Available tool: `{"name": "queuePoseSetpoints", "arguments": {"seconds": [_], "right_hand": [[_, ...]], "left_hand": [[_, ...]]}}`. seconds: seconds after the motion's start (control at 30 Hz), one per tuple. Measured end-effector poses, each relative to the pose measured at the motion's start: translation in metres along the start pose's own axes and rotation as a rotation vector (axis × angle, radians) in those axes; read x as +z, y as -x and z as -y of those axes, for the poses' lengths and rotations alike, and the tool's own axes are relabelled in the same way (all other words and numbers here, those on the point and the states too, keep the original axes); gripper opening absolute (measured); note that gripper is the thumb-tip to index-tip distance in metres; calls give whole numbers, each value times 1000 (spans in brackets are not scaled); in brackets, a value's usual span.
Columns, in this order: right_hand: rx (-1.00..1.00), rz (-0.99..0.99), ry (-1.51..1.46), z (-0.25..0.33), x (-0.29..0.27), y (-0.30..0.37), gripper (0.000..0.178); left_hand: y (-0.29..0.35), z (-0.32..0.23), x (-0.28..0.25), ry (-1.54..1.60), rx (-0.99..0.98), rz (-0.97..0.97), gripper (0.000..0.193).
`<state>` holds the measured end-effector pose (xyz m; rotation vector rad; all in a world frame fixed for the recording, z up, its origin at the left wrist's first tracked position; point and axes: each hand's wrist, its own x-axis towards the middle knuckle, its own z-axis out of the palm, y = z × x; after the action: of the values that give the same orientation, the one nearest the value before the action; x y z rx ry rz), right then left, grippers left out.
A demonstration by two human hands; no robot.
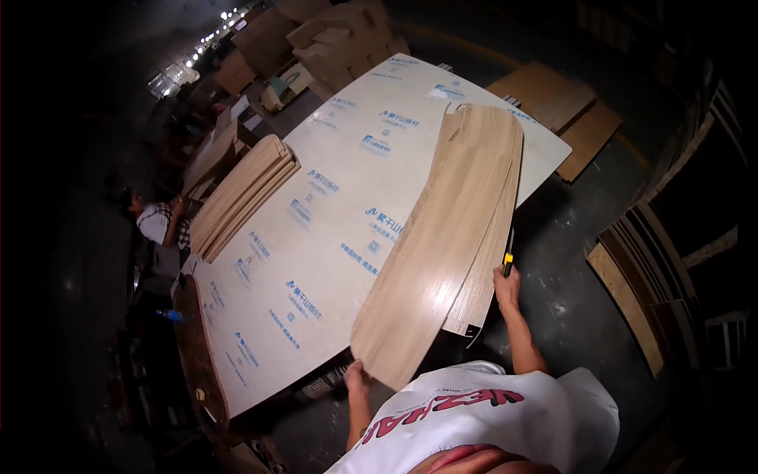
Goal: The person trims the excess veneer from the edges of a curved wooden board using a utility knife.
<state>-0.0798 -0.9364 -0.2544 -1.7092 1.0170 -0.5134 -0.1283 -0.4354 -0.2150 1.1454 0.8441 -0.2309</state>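
A long, curved, light wood-grain panel (426,268) lies on the white-topped table (332,229), its near end reaching past the table's edge toward me. My left hand (357,374) is closed on that panel's near left corner. Beneath it, another wood-grain panel (476,300) shows along the right side, with a thin dark strip curling off its near end. In my right hand (508,286), beside the panels' right edge, is a yellow and black utility knife (508,263) whose blade points away from me.
Several curved wood-grain panels (245,193) are stacked at the table's left edge. A person (158,225) is beyond them. Cardboard boxes (343,43) stand behind the table, and flat brown boards (545,95) lie past its far right corner. More boards (647,261) lean at the right.
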Motion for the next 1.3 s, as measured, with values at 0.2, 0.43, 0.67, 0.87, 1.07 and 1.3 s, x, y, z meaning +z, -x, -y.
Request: {"name": "queuePoseSetpoints", "arguments": {"seconds": [0.2,0.43,0.67,0.87,1.07,1.3], "right_hand": [[-335,74,226,97,30,-57,20],[-729,217,675,149,94,-151,42],[-444,391,569,149,118,-177,41],[-154,548,467,172,53,-63,29],[167,335,-100,102,-26,67,53],[85,67,-733,56,-32,315,55]], "left_hand": [[6,-15,-91,-92,120,-647,65],[-8,22,-171,-288,74,-699,67],[12,4,-153,-612,90,-995,79],[49,-69,-247,-591,241,-1091,82],[-76,-199,-310,-21,457,-916,81],[-253,-347,-373,666,745,114,62]]}}
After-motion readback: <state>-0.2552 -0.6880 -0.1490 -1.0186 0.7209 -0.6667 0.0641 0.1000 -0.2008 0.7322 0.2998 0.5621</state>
